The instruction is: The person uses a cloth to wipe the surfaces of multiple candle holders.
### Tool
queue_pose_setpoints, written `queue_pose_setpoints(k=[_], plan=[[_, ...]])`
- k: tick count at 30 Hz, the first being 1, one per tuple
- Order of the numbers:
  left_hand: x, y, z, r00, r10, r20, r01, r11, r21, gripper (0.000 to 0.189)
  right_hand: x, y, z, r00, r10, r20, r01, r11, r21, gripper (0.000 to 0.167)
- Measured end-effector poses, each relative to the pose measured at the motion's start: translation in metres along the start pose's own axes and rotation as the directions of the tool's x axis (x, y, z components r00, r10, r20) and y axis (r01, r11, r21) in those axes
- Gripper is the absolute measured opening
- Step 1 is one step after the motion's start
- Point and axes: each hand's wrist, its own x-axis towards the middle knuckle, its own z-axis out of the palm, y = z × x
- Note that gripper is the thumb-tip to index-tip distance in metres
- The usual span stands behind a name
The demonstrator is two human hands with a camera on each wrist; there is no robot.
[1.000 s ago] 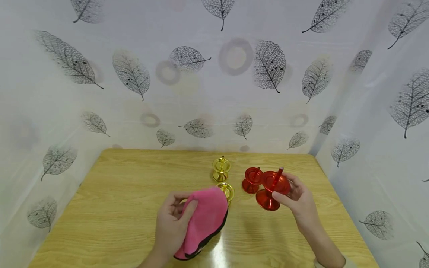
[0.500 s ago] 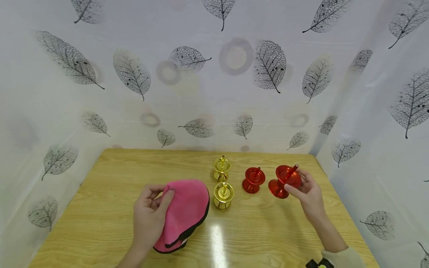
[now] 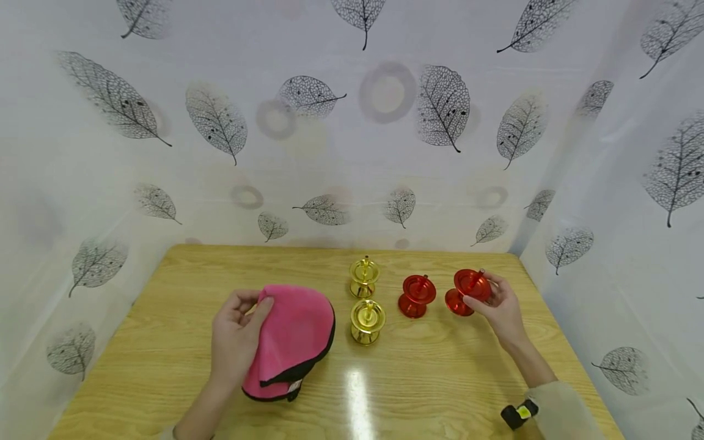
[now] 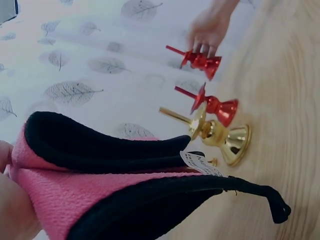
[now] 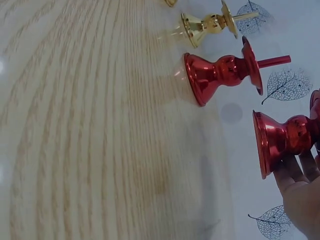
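Observation:
My left hand (image 3: 233,342) pinches a folded pink cloth (image 3: 297,330) with black edging by its upper left corner, above the table's left half. In the left wrist view, a white label (image 4: 200,163) and a black loop hang from its edge. On the right, my right hand (image 3: 502,315) grips a red candlestick (image 3: 472,286) by its dish, thumb in front; it leans and its base looks raised off the table. Another red candlestick (image 3: 417,294) stands upright just left of it. Two gold candlesticks, a rear one (image 3: 363,275) and a front one (image 3: 367,321), stand between the hands.
The wood-grain table (image 3: 418,391) reaches back to a white leaf-print sheet (image 3: 330,153), which also rises on both sides. A small black device (image 3: 519,414) with a yellow spot sits at the right sleeve (image 3: 566,409).
My left hand has carried the pink cloth leftward, uncovering the front gold candlestick. The right hand has moved the gripped red candlestick rightward and farther back, away from the other red one.

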Motion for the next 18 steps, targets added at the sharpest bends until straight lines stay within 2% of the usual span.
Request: queue_pose_setpoints(k=[5, 11, 15, 18], plan=[[0.015, -0.010, -0.003, 0.997, -0.080, 0.004, 0.080, 0.997, 0.014, 0.015, 0.011, 0.013, -0.004, 0.997, 0.071, -0.038, -0.073, 0.997, -0.038, 0.053], [0.030, -0.021, -0.003, 0.990, -0.142, 0.022, 0.140, 0.989, 0.052, 0.018, 0.022, 0.027, -0.007, 0.985, 0.154, -0.082, -0.163, 0.981, -0.107, 0.054], [0.038, -0.027, -0.003, 0.984, -0.176, 0.031, 0.175, 0.984, 0.031, 0.017, 0.027, 0.036, -0.008, 0.975, 0.203, -0.087, -0.215, 0.962, -0.170, 0.056], [0.043, -0.031, -0.004, 0.978, -0.204, 0.045, 0.205, 0.979, -0.007, 0.016, 0.029, 0.041, -0.008, 0.975, 0.206, -0.086, -0.219, 0.958, -0.186, 0.057]])
